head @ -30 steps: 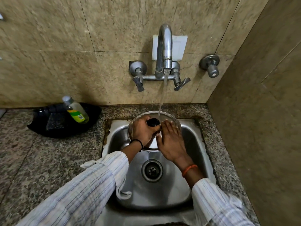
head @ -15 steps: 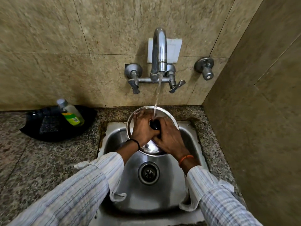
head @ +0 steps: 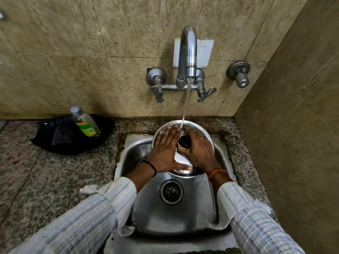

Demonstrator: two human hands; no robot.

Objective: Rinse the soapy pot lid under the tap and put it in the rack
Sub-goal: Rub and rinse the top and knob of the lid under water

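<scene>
Head view: my right hand [head: 199,153] has its fingers curled tight around the black knob [head: 185,142] of the pot lid [head: 200,128], while my left hand [head: 166,153] lies spread and flat on the lid's face, fingertips [head: 171,128] near its far rim, gripping nothing. I hold the lid tilted over the far edge of the sink [head: 176,219], under the stream from the tap [head: 187,57], with the drain [head: 171,191] below my wrists. On the counter [head: 36,180] by the sink's far left corner, a soap bottle [head: 85,122] leans in a black dish [head: 60,145].
</scene>
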